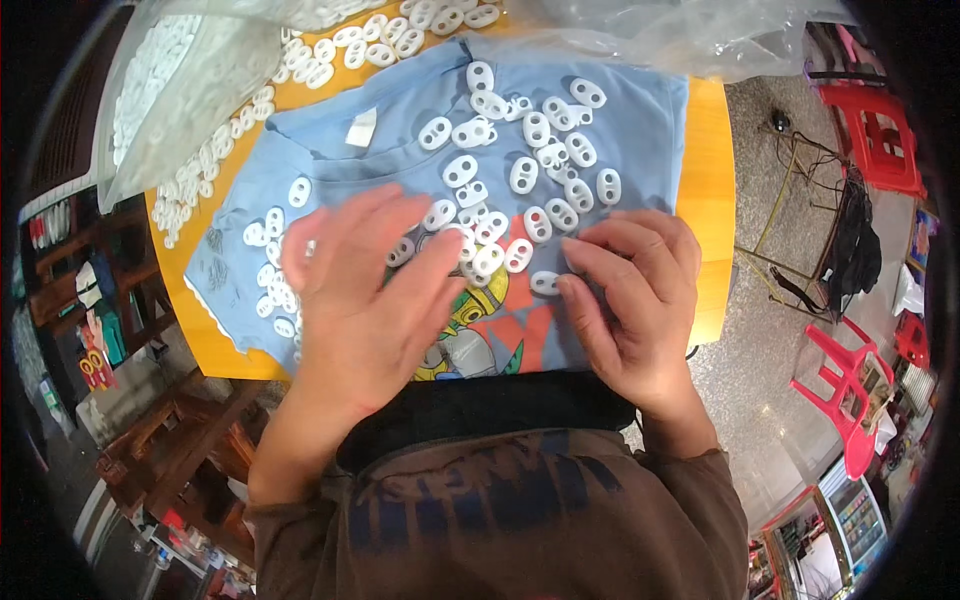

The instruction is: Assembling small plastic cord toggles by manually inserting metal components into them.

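A: Here we are over the table, a blue shirt spread across it and white two-holed pieces scattered all over the cloth!

B: Thickest in the middle, a loose crowd reaching down to the colourful print. And the hands?

A: Left hand on the left flank, a bit blurred, fingers spread well apart! Pieces show between and just beside them; whether it touches any, I cannot tell.

B: Over to the right hand, then.

A: Lower right of the crowd, thumb and forefinger apart, a clear gap between them, and one oval piece lying right at the thumb's tip (touching or just short of it, I couldn't swear to either).

B: Another bunch sits left of the left hand, on the cloth. Then up at the upper left, a clear bag, white ovals showing through the film, with more strewn on the table beside it!
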### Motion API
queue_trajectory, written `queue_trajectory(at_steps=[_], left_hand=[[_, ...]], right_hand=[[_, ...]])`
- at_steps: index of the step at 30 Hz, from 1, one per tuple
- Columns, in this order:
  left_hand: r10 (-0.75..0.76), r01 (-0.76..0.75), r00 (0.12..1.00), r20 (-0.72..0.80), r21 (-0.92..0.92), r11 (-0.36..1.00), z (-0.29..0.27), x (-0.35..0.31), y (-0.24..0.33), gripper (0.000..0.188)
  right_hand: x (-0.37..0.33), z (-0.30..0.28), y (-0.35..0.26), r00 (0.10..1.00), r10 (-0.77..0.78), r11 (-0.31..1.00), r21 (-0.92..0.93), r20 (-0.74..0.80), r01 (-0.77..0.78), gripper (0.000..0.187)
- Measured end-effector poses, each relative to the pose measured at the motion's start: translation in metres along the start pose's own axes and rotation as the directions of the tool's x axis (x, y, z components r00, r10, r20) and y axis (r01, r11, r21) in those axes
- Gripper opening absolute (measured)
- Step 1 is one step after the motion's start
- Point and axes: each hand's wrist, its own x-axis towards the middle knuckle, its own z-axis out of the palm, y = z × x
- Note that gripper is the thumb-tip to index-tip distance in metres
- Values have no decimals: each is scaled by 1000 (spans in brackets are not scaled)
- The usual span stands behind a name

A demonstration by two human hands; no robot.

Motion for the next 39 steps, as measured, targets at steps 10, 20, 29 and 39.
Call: queue_trajectory(at_steps=[10, 20, 29, 39], left_hand=[[-21, 21, 998, -53, 4, 1000, 6, 12, -19, 22], [0, 0, 1000, 15, -24, 1000, 14, 41, -7, 21], [130, -140, 988, 90, 122, 983, 10, 35, -2, 26], [-32, -92, 984, -174, -658, 747, -9, 2, 5, 27]], right_hand=[[1, -1, 0, 999, 25, 1000, 11, 30, -26, 28], [4, -5, 4, 998, 31, 999, 42, 52, -33, 28], [9, -6, -2, 996, 37, 998, 50, 84, -41, 25], [13, -21, -43, 998, -64, 996, 54, -9, 64, 29]])
